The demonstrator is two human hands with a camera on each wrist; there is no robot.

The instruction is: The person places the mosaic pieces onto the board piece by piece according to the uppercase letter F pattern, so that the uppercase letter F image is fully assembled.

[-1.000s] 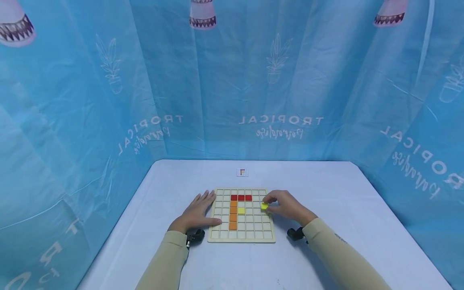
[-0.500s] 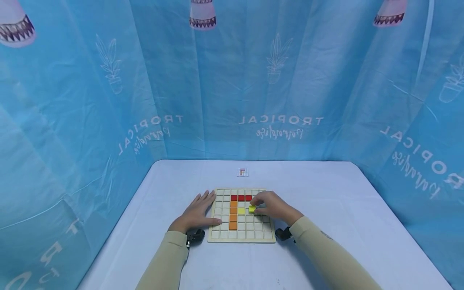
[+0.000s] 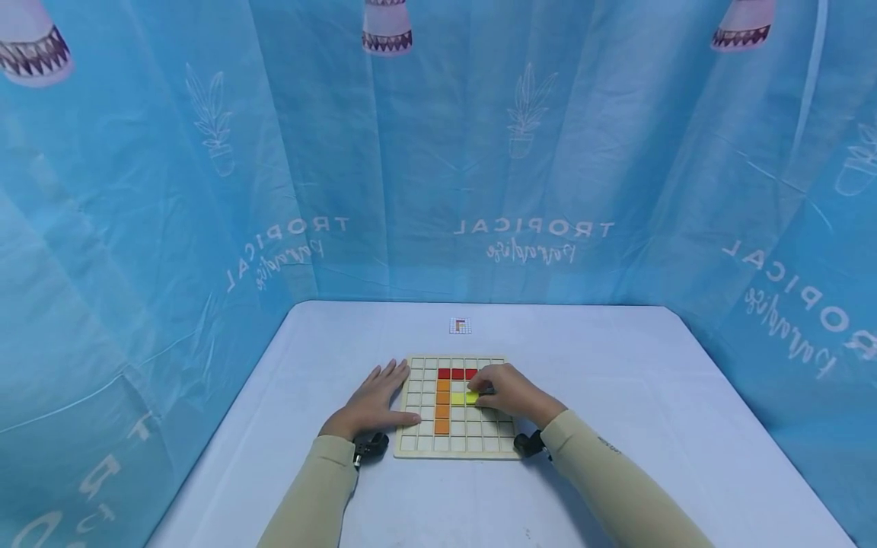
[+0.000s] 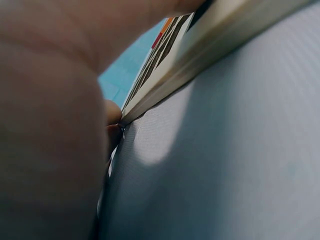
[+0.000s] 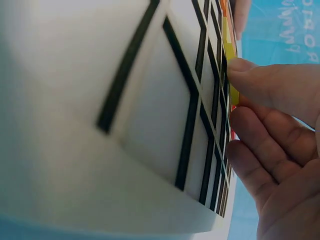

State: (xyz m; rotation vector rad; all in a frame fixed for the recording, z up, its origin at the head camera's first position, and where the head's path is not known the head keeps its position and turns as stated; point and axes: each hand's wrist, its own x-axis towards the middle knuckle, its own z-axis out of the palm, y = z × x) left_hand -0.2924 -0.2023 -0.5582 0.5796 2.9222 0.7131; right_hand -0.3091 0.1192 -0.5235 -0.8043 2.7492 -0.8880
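Note:
A wooden grid board point(image 3: 457, 455) lies flat on the white table. My right hand point(image 3: 512, 393) pinches a yellow square tile point(image 3: 471, 398) between thumb and fingers, down at a grid cell. In the right wrist view, the thumb meets the edge of this yellow tile point(image 5: 233, 90). Directly left of it sits another yellow tile point(image 3: 457, 399). Red tiles point(image 3: 457, 374) form a short row above, and orange tiles point(image 3: 442, 411) make a column on the left. With fingers spread, my left hand point(image 3: 370, 402) rests on the board's left edge, its thumb over the border.
A small printed card point(image 3: 460, 326) with a coloured grid pattern lies behind the board. Blue curtains point(image 3: 438, 152) with white lettering surround the table point(image 3: 589, 342) at the back and sides. A dark device is strapped to each wrist.
My right hand has carried the yellow tile leftward from the board's right edge to beside the other yellow tile, and lowered it. The left hand stays in place.

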